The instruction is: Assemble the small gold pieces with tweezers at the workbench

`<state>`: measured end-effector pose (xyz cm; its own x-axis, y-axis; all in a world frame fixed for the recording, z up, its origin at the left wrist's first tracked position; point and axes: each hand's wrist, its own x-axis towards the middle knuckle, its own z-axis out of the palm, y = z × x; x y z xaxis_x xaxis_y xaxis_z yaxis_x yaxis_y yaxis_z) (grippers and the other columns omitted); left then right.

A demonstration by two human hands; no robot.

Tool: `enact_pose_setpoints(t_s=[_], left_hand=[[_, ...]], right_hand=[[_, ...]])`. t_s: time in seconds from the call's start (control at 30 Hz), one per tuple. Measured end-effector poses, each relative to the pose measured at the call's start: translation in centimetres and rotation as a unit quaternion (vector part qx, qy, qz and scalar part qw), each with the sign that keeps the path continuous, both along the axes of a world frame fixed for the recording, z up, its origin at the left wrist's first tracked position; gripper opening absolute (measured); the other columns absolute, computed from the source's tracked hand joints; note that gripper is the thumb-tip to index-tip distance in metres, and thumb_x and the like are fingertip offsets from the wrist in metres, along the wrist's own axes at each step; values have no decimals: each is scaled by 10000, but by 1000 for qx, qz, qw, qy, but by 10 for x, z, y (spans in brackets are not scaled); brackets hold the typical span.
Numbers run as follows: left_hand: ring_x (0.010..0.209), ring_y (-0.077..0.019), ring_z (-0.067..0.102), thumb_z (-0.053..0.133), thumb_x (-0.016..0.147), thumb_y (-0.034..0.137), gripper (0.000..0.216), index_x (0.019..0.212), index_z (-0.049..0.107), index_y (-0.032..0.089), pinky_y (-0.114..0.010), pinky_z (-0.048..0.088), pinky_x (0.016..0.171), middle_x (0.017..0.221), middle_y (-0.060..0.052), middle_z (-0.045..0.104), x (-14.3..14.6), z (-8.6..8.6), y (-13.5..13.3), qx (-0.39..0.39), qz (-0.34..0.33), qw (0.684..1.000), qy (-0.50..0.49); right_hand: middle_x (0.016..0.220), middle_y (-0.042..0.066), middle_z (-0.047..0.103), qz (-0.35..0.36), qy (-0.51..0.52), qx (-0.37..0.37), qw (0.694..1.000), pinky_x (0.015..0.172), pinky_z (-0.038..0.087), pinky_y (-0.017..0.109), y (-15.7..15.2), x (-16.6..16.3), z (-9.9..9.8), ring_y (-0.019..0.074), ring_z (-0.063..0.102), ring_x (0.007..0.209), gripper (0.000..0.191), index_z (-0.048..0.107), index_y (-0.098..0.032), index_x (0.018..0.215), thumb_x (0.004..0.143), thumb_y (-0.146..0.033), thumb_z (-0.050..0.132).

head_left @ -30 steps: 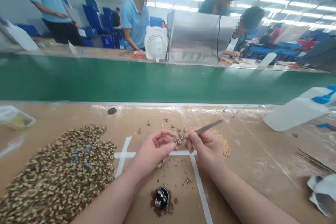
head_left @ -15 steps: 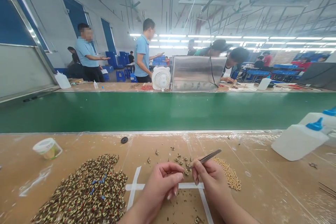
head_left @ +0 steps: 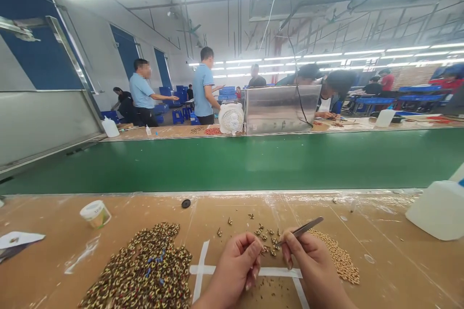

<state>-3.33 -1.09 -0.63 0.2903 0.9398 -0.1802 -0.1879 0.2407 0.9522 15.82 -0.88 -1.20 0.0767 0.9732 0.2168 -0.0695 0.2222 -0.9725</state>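
Note:
My right hand point(head_left: 313, 263) is closed around metal tweezers point(head_left: 308, 226), whose tips point left toward my other hand. Thumb and forefinger of my left hand point(head_left: 237, 263) are pinched together; whatever is between them is too small or hidden to make out. Just beyond both hands lie several small dark-and-cream pieces point(head_left: 260, 227). To the left spreads a big pile of similar pieces point(head_left: 145, 270), with a few blue bits point(head_left: 155, 258) on top. Right of my right hand is a heap of small tan beads point(head_left: 342, 259). White tape strips point(head_left: 279, 272) mark the table beneath my hands.
A green conveyor belt point(head_left: 203, 166) runs across beyond the table. On the table stand a small tub point(head_left: 95, 214), a black disc point(head_left: 186, 203) and a white plastic bottle point(head_left: 437, 212). Across the belt are a white fan point(head_left: 231, 118), a metal panel point(head_left: 281, 110) and several people.
My view has turned left and tilted up, so the scene sits further right and lower. My left fingers are curled in more; the tweezers stay in my right hand.

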Motion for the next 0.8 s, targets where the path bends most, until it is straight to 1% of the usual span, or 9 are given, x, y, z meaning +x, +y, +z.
enact_pose_setpoints(t_s=[0.13, 0.23, 0.37, 0.43, 0.5, 0.57, 0.63, 0.73, 0.8], left_hand=[[393, -53, 297, 751, 750, 845, 684, 842, 487, 220, -188, 190, 375, 517, 86, 475, 1, 2, -1, -4, -17, 1000, -2], [389, -52, 315, 767, 726, 851, 696, 813, 490, 218, -189, 190, 365, 530, 90, 460, 3, 5, -2, -6, -19, 1000, -11], [404, -47, 392, 834, 674, 821, 707, 740, 521, 190, -194, 226, 372, 587, 42, 536, 3, 5, -2, -4, -17, 999, -32], [420, -52, 434, 871, 657, 786, 691, 725, 570, 167, -197, 257, 383, 620, 7, 591, 2, 4, -1, -1, -19, 999, -51], [429, -55, 446, 943, 615, 702, 647, 765, 639, 152, -197, 274, 393, 626, 0, 614, 2, 4, 0, -12, -19, 998, -65], [427, -59, 438, 1011, 566, 587, 603, 844, 700, 152, -195, 282, 400, 588, 21, 600, 2, 3, 1, -30, -16, 997, -71], [422, -63, 427, 1037, 547, 515, 576, 883, 733, 159, -195, 279, 403, 541, 42, 564, 1, 3, 1, -41, -12, 997, -70], [445, -46, 417, 1038, 554, 518, 552, 863, 758, 157, -184, 266, 409, 578, 42, 559, 0, 4, 1, -33, 13, 997, -75], [491, -48, 453, 1034, 554, 541, 550, 834, 768, 150, -178, 267, 409, 656, 14, 603, 0, 7, 0, -18, 29, 997, -75]], right_hand=[[571, 37, 572, -16, -11, -16, 1000, 558, 466, 279, -1, 2, 2, 168, 546, 537, 608, 627, -178, 612, 862, -724, 727], [575, 38, 568, -18, -15, -26, 999, 575, 452, 280, -4, 1, 8, 168, 537, 556, 625, 615, -179, 593, 859, -733, 726], [569, 27, 545, -21, -1, -48, 999, 563, 422, 276, -6, -1, 13, 166, 514, 555, 633, 618, -181, 607, 840, -759, 727], [572, 27, 538, -22, -9, -49, 999, 575, 423, 276, -6, -2, 14, 170, 516, 569, 653, 602, -181, 592, 830, -777, 722], [577, 26, 532, -33, -16, -44, 998, 598, 421, 276, -6, -2, 13, 170, 515, 584, 667, 585, -180, 579, 837, -783, 710], [579, 19, 522, -44, -10, -44, 998, 609, 408, 273, -6, -2, 12, 164, 506, 588, 667, 583, -179, 587, 845, -783, 702], [582, 20, 525, -43, -3, -53, 998, 602, 393, 272, -6, -1, 10, 163, 502, 585, 668, 577, -180, 589, 845, -784, 700], [588, 29, 541, -45, -5, -57, 997, 611, 399, 277, -4, 2, 6, 168, 513, 594, 665, 574, -180, 580, 859, -772, 695], [590, 34, 554, -43, -7, -53, 998, 617, 412, 279, -2, 4, 5, 171, 522, 597, 657, 585, -180, 584, 866, -763, 697]])
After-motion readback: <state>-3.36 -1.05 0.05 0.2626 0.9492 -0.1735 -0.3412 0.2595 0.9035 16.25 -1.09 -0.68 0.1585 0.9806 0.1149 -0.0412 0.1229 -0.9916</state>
